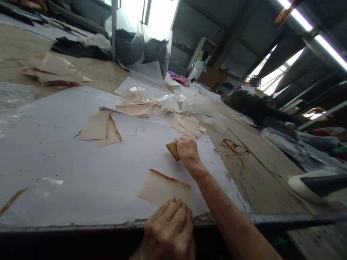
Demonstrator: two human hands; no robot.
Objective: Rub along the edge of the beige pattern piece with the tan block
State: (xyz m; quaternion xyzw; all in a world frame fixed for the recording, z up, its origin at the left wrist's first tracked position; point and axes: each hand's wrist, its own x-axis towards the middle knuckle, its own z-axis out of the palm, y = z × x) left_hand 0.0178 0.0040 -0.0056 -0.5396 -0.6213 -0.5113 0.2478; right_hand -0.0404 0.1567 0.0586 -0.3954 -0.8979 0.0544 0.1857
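Observation:
Near the table's front edge lies a flat beige piece (165, 187), leather or card, with a brown stained strip along its far edge. My left hand (169, 225) rests on its near edge, fingers closed together there, thumb hidden. Beyond the piece, my right hand (187, 150) is closed around a small yellow-brown block like a sponge (172, 151), held just over the white paper (89, 180). Two overlapping beige pieces (94, 126) with brown-stained edges lie to the left. Farther off, several plain beige strips (187, 126) are fanned out.
Clear plastic (203, 108) covers part of the table beyond the strips. Eyeglasses (235, 148) lie on the right, near a white and black object (311, 184). A stack of beige pieces (54, 70) stands at far left. Two people (199, 68) are in the background.

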